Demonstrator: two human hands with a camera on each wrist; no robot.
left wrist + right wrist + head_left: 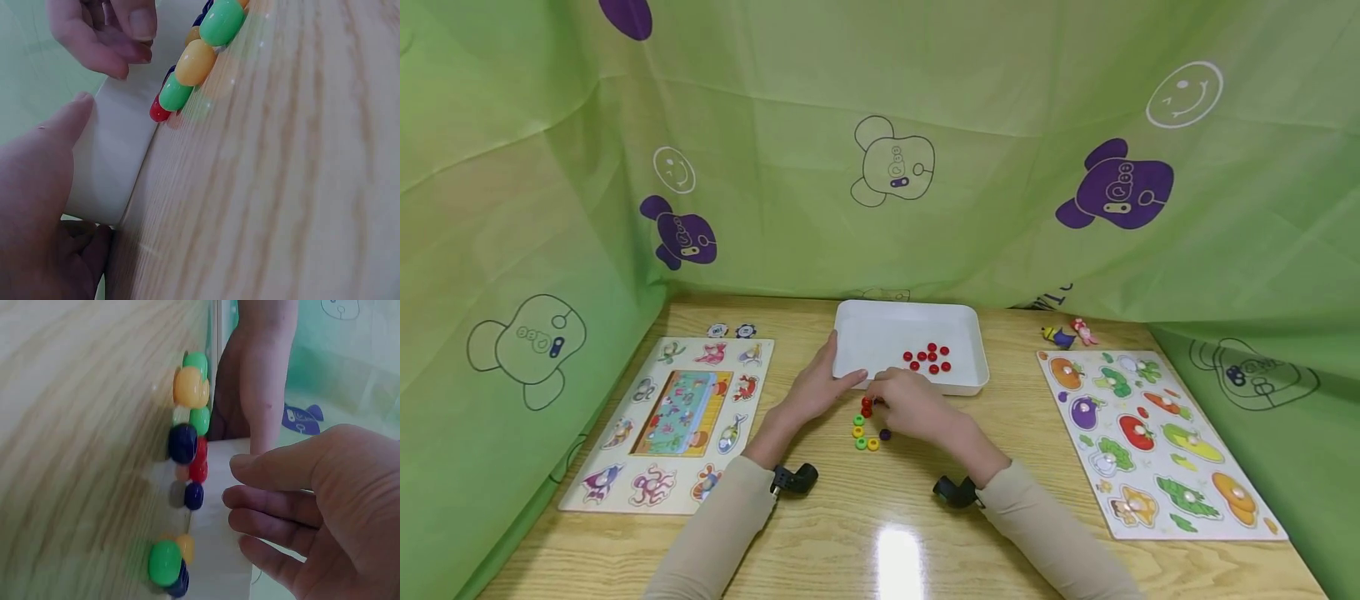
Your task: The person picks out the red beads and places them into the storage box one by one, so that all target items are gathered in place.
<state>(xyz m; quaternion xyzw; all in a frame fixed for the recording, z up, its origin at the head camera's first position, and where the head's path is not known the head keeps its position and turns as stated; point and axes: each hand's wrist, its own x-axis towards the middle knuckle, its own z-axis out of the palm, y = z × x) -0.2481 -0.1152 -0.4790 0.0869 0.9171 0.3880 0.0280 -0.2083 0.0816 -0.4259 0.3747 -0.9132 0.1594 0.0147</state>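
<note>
My left hand (811, 387) grips the near left corner of a white tray (850, 312), with the thumb along its front wall and the other fingers round the side. Several red beads (932, 357) lie in the tray. In front of it my right hand (913, 406) hovers over a curved line of red, green, yellow and dark blue beads (858, 432) on the table. Its fingers are loosely bent in the right wrist view, thumb apart and nothing visible between them, close by a dark blue bead (194, 495). From the head, this hand hides part of the line.
To the left lies a sea-animal puzzle board (647, 433), with two round chips (717, 331) behind it. A vegetable puzzle board (1150, 442) is on the right, and small toy figures (1060, 337) lie beyond it. Green printed cloth (805, 225) encloses the table's back and sides.
</note>
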